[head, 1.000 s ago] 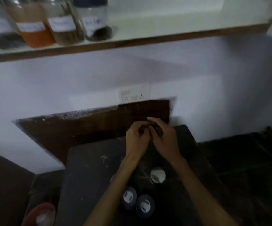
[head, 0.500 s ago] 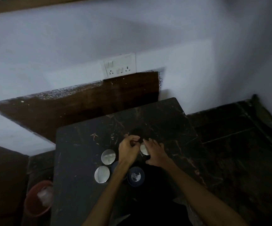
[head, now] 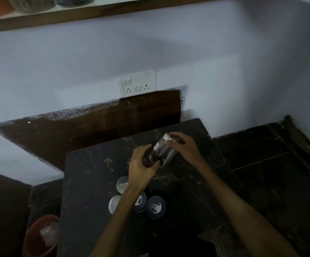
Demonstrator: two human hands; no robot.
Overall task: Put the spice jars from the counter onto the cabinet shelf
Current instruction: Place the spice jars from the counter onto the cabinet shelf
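Glass spice jar (head: 160, 152) held tilted above the black marble counter (head: 87, 182), dark contents settled at its lower end. Left hand (head: 142, 168) wrapped around that lower end, fingers curled under, thumb across the front. Right hand (head: 184, 146) at the upper end, fingertips loosely on the pale lid (whether pinching or only resting, cannot tell through the blur). Both forearms reaching in from the bottom edge.

Nearer the body, under and beside the left forearm, four more jars upright on the counter, seen from above: two with pale lids (head: 122, 184) (partly covered by the wrist and forearm) and two with dark blue lids (head: 155, 206), close together.

Behind the counter, a dark brown panel (head: 94, 127) against the pale wall, with a white switch-and-socket plate (head: 138, 82) just above it. At the very top, the wood-edged cabinet shelf (head: 94, 13), with the bases of several jars already on it (head: 31, 4) (contents blurred). Lower left, on the floor beside the counter, a reddish bin (head: 37, 236) with crumpled plastic inside.
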